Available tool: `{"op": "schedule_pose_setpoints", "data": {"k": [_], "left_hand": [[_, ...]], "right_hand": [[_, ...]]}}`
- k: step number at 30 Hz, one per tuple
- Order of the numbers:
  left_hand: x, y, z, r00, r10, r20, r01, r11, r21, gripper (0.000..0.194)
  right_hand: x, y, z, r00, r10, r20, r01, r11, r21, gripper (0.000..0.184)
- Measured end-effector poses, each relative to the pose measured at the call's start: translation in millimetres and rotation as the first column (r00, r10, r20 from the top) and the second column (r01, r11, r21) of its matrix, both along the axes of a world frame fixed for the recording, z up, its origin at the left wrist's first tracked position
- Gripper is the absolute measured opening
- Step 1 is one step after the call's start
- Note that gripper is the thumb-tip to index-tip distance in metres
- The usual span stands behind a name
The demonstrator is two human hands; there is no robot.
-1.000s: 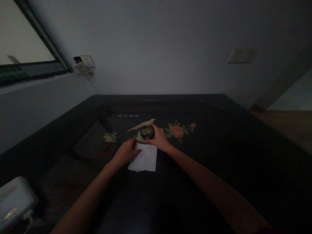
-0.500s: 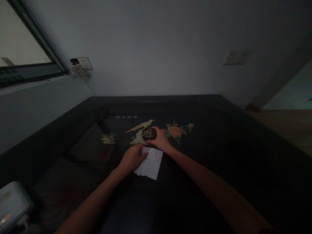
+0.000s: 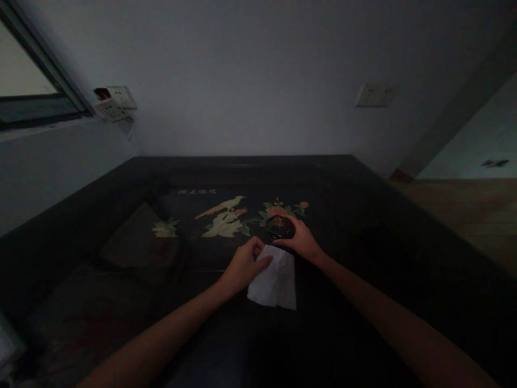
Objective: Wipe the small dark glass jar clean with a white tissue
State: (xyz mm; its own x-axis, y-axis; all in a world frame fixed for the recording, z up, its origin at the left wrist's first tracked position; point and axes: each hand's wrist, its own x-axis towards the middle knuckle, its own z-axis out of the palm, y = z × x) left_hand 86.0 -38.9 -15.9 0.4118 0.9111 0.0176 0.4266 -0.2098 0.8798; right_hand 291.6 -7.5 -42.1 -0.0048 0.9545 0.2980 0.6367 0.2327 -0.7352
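My right hand (image 3: 301, 237) curls its thumb and fingers around the side of a small, round, dark glass dish (image 3: 280, 228). The dish covers part of the orange flower picture on the dark tabletop (image 3: 226, 334). Just to the left and nearer me, my left hand (image 3: 244, 267) pinches the top edge of a white paper tissue (image 3: 274, 280). The sheet hangs toward me with its lower edge loose, close below the dish. In the dim light, what the dish holds, if anything, cannot be made out.
A bird picture (image 3: 222, 218) decorates the tabletop left of the dish. A pale object (image 3: 8, 339), cut off by the frame, is at the lower left. Behind the table rises a wall with sockets (image 3: 375, 95); a window (image 3: 28, 64) is at the upper left.
Both hands have moved right across the tabletop, the dish going from the bird picture to the flower picture. The tissue has come along in my left hand. The view has shifted slightly.
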Motion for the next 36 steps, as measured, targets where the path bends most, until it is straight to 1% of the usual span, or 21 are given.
{"op": "schedule_pose_setpoints", "data": {"k": [2,4,6,8,10,12,15,20,25,31,33,36], "left_hand": [[10.4,-2.1,-4.8,0.998,0.024,0.051,-0.021,0.999,-0.049,0.017],[15.9,-4.9,-9.4,0.997,0.029,0.067,-0.024,0.997,-0.068,0.022],[16.6,-7.1,-12.4,0.999,0.029,0.027,-0.028,0.999,-0.038,0.031],[14.0,-7.7,-13.4,0.997,0.053,-0.064,-0.050,0.998,0.045,0.039],[10.1,-6.0,-12.9,0.983,0.084,-0.160,-0.062,0.988,0.139,0.044],[6.8,-2.7,-12.2,0.971,0.092,-0.221,-0.050,0.981,0.189,0.046],[4.9,2.8,-13.3,0.972,0.067,-0.226,-0.029,0.986,0.166,0.048],[5.6,8.7,-20.0,0.974,0.045,-0.223,-0.011,0.988,0.152,0.054],[4.8,11.0,-22.8,0.965,-0.002,-0.263,0.050,0.984,0.174,0.052],[3.6,9.3,-22.9,0.949,-0.022,-0.313,0.097,0.970,0.225,0.047],[3.7,8.8,-22.6,0.946,-0.024,-0.324,0.106,0.965,0.238,0.047],[4.4,9.4,-22.5,0.947,-0.013,-0.321,0.096,0.965,0.245,0.048]], "right_hand": [[10.3,-4.0,-0.1,1.000,-0.014,0.012,0.014,1.000,-0.009,0.073],[16.9,-5.8,-0.2,1.000,0.002,0.007,-0.002,1.000,-0.012,0.073],[19.9,-6.1,0.1,1.000,0.020,0.002,-0.020,1.000,-0.018,0.073],[19.9,-5.4,0.8,1.000,0.030,0.007,-0.030,0.999,-0.022,0.075],[18.1,-3.8,1.3,0.999,0.044,0.006,-0.043,0.999,-0.029,0.078],[16.1,-1.4,0.9,0.998,0.062,0.011,-0.061,0.997,-0.040,0.081],[15.3,2.7,-2.1,0.995,0.082,0.055,-0.080,0.996,-0.046,0.085],[18.0,7.1,-9.5,0.993,0.097,0.073,-0.094,0.994,-0.053,0.102],[15.7,7.2,-12.2,0.996,0.036,0.086,-0.031,0.997,-0.064,0.104],[14.2,6.4,-12.7,0.993,0.032,0.117,-0.029,0.999,-0.032,0.098],[13.9,6.3,-12.2,0.994,0.028,0.107,-0.025,0.999,-0.031,0.097],[12.5,6.9,-10.8,0.996,0.005,0.084,-0.002,0.999,-0.042,0.100]]}}
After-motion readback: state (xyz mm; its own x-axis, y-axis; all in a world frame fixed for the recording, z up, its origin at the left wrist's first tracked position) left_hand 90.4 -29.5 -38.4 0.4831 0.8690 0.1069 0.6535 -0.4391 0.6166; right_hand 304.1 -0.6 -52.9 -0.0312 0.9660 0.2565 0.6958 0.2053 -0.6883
